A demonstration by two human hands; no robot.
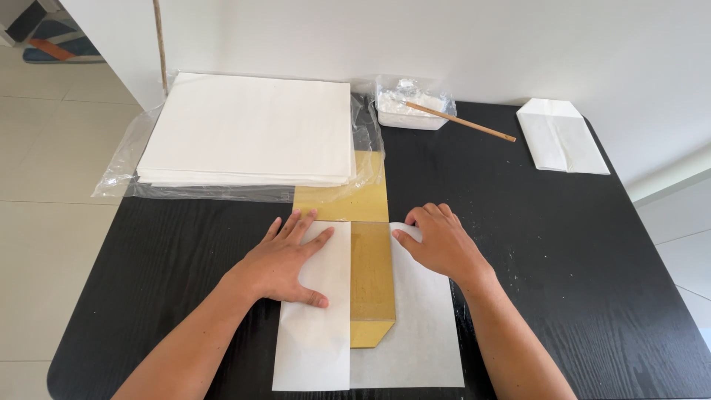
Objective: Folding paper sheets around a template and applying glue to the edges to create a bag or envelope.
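White paper sheet (318, 348) is lying at the lower centre of the frame on the black table (578, 259), folded over a golden cardboard template (370, 270). Left hand (285, 261) is pressing flat on the folded left flap, fingers spread. Right hand (443, 241) is resting on the right side, fingers curled, gripping nothing. Paper stack (248, 130) is sitting at upper left, paste tray (409, 107) beyond.
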